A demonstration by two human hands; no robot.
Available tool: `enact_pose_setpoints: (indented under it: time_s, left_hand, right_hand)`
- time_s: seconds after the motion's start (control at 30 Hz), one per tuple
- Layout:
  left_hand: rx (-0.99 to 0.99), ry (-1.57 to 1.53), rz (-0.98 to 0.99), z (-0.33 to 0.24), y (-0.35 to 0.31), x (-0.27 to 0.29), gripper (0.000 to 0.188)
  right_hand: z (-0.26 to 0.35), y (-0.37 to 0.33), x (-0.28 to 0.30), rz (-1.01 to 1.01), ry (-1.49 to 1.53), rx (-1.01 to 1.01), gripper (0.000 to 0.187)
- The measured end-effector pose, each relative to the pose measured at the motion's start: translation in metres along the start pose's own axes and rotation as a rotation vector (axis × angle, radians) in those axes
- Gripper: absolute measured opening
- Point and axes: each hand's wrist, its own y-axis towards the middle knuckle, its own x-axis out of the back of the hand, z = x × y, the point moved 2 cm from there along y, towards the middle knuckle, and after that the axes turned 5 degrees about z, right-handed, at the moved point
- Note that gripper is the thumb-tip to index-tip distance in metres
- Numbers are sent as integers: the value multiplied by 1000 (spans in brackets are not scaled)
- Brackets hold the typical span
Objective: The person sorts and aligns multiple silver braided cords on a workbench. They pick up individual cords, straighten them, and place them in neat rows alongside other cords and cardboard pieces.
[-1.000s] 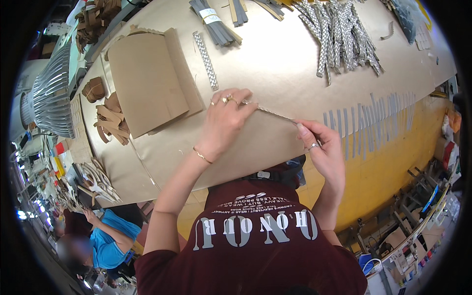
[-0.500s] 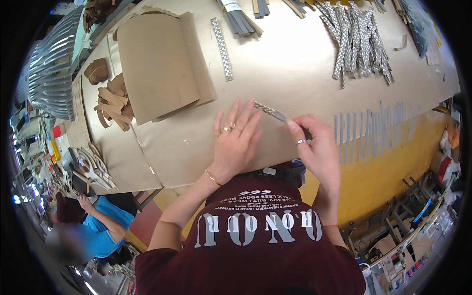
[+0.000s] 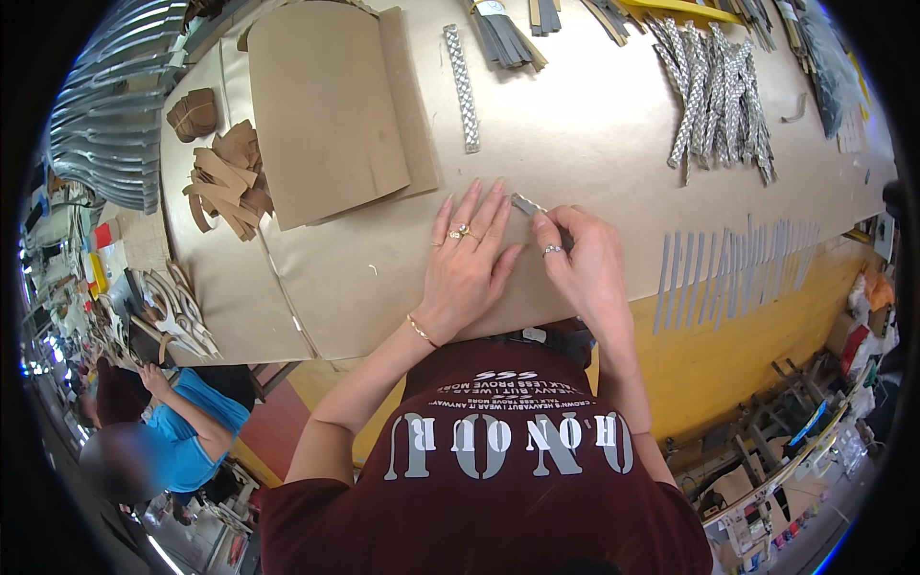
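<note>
Two hands work close together at the near edge of a paper-covered table [image 3: 594, 125]. The left hand [image 3: 468, 257] lies flat with its fingers spread and pressed down on the brown paper, rings on two fingers and a thin bracelet at the wrist; the right hand [image 3: 585, 264] has its thumb and forefinger pinched on the near end of a short grey strip [image 3: 525, 203], which sits just beyond the left fingertips, between the two hands. A second ago the left hand was higher and the right hand stood well apart from it, with a long thin strip stretched between them; half a second ago the gap had narrowed, and now the hands almost touch and only a short end of the strip shows. Beyond the left hand lies a single braided silver band [image 3: 461, 86], and left of it a stack of large brown card sheets [image 3: 326, 105]. Further left is a loose heap of brown cut strips [image 3: 228, 177] with a small bundle [image 3: 194, 113] beside it. To the right, a row of grey strips [image 3: 738, 273] lies side by side along the table edge, and a pile of braided silver bands [image 3: 714, 91] sits at the far right. No tray or box shows on the table; the pieces lie loose or in heaps. At the lower left another person in a blue shirt [image 3: 182, 431] reaches toward a separate bench.
</note>
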Motion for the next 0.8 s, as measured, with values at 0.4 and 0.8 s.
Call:
enact_pose_setpoints:
  time_s: [0.4, 0.8]
  left_hand:
    - [-2, 14, 3, 0, 0, 0, 59]
    - [5, 59, 52, -5, 3, 2, 54]
  right_hand:
    - [4, 4, 1, 49, -24, -97, 24]
    - [3, 4, -1, 28, -54, -75, 25]
